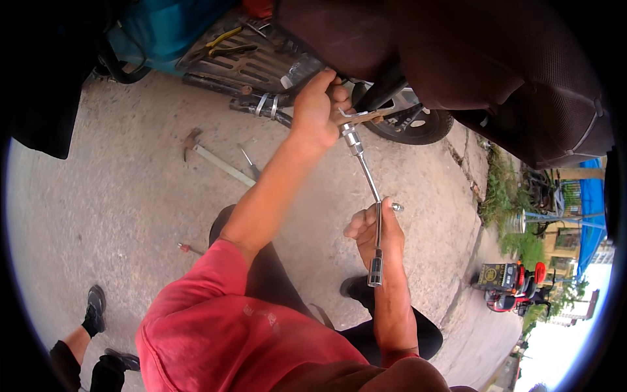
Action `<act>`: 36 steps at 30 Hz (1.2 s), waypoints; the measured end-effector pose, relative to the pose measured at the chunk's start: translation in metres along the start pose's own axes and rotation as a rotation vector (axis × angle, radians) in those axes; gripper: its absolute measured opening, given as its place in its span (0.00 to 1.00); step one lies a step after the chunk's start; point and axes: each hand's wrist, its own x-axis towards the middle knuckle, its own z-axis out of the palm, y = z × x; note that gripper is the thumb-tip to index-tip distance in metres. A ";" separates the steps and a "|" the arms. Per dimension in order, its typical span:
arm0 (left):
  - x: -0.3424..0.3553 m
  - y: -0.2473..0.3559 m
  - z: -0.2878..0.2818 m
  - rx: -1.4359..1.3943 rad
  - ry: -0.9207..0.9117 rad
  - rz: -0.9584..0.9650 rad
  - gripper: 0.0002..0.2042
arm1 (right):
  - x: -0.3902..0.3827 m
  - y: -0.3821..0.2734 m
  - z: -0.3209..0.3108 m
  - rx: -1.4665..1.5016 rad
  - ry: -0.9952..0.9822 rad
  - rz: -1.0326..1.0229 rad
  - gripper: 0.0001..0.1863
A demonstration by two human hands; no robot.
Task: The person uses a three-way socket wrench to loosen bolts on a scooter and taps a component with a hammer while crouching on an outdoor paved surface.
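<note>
a slim chrome socket wrench (366, 171) slants from a bracketed fitting (358, 119) down toward the person.

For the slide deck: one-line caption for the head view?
Right hand grips a chrome socket wrench while the left hand steadies its head by a scooter's wheel.

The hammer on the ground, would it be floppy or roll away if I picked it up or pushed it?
The hammer looks stiff: its long handle lies dead straight on the concrete. It is probably head-heavy, since the dark head looks like metal. A push would likely make it scrape or swing around rather than roll, because the head sticks out sideways.
</note>
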 end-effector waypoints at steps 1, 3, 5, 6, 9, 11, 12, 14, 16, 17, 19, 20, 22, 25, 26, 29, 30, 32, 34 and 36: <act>0.001 0.000 -0.001 0.014 0.000 0.004 0.08 | -0.004 0.000 0.001 -0.109 -0.006 -0.080 0.21; 0.001 0.000 -0.001 0.025 -0.006 0.008 0.09 | -0.014 -0.001 0.001 -0.331 -0.014 -0.250 0.19; 0.001 0.001 -0.001 0.026 -0.010 0.010 0.08 | -0.018 0.001 0.000 -0.558 -0.031 -0.491 0.14; -0.001 0.001 0.000 0.026 -0.004 0.010 0.08 | -0.018 0.002 0.000 -0.670 -0.039 -0.612 0.12; -0.002 0.000 0.001 0.030 0.007 0.014 0.08 | -0.020 0.000 0.001 -0.976 0.027 -0.742 0.09; 0.000 -0.001 -0.001 0.030 0.001 0.020 0.08 | -0.020 -0.006 0.000 -1.147 0.113 -0.727 0.13; 0.001 -0.001 -0.002 0.028 0.001 0.021 0.08 | -0.018 -0.012 -0.004 -1.204 0.112 -0.795 0.13; 0.002 -0.002 -0.004 0.025 -0.002 0.024 0.07 | -0.015 -0.022 -0.008 -1.317 0.110 -0.937 0.14; -0.001 -0.002 -0.002 0.027 0.005 0.024 0.08 | -0.017 -0.033 0.002 -1.413 0.161 -1.148 0.16; -0.002 -0.001 -0.001 0.028 0.011 0.024 0.08 | -0.020 -0.037 0.007 -1.434 0.178 -1.167 0.16; -0.002 0.000 -0.001 0.029 0.023 0.026 0.08 | -0.019 -0.036 0.006 -1.403 0.173 -1.155 0.17; -0.002 0.000 0.000 0.028 0.027 0.025 0.08 | -0.015 -0.031 0.001 -1.352 0.153 -1.124 0.18; -0.007 -0.001 0.007 0.008 0.049 0.036 0.08 | -0.011 -0.024 0.000 -0.922 0.140 -0.792 0.20; -0.009 0.000 0.009 -0.016 0.065 0.036 0.08 | -0.002 -0.017 0.007 0.184 0.034 0.125 0.27; -0.008 0.001 0.009 -0.019 0.067 0.036 0.08 | 0.000 -0.012 0.004 0.321 -0.016 0.176 0.27; -0.007 -0.002 0.007 -0.003 0.054 0.052 0.08 | 0.002 0.002 0.002 0.547 -0.117 0.249 0.26; -0.007 -0.002 0.008 0.003 0.060 0.055 0.08 | 0.000 0.003 0.005 0.437 -0.078 0.183 0.25; -0.009 -0.002 0.010 0.014 0.071 0.062 0.08 | -0.006 0.003 0.012 0.215 -0.003 0.051 0.24; -0.008 -0.002 0.010 0.006 0.067 0.064 0.07 | -0.012 0.005 0.007 -0.040 -0.044 -0.079 0.23; -0.006 -0.002 0.007 0.014 0.055 0.066 0.07 | -0.017 0.004 0.000 -0.322 -0.099 -0.297 0.21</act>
